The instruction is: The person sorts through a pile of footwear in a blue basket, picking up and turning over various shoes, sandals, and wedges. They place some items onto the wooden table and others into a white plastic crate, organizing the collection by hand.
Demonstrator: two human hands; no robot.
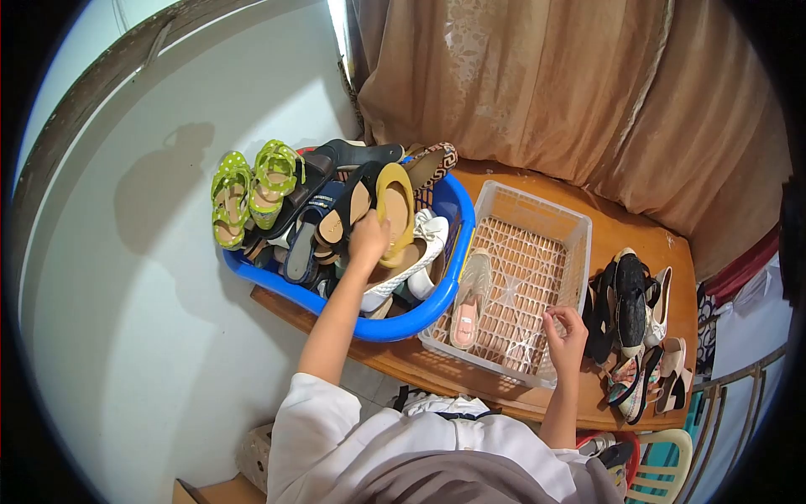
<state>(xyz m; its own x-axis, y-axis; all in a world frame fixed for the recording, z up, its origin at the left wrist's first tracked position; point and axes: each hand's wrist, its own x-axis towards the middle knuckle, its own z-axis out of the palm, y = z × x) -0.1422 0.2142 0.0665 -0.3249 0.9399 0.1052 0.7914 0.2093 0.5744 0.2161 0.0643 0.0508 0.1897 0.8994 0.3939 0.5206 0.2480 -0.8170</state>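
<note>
A: Left hand: what does it hold?

B: It is closed on the yellow shoe, which stands on edge near the top of the heap in the blue basket, at the table's left end.

A: And the right hand?

B: It is at the near rim of the white crate, fingers curled. At this angle one cannot tell whether it clasps the rim or only rests there.

A: What could go wrong from here?

B: Judged from the heap, the shoes are stacked loosely and interlocked. Pulling the yellow shoe free could drag its neighbours, the black sandals and the white shoe, over the basket's wall. The green dotted sandals already perch on the far-left rim and look likeliest to tip. The basket also overhangs the wooden table, so a hard tug might shift it.

A: Surroundings?

B: One pale pink sandal lies in the crate, against its left wall. A second pile of shoes lies on the table right of the crate. A brown curtain hangs behind, and a plastic chair stands at lower right.

A: Any obstruction?

B: The basket's raised rim lies between the heap and the crate, the two touching side by side.
</note>
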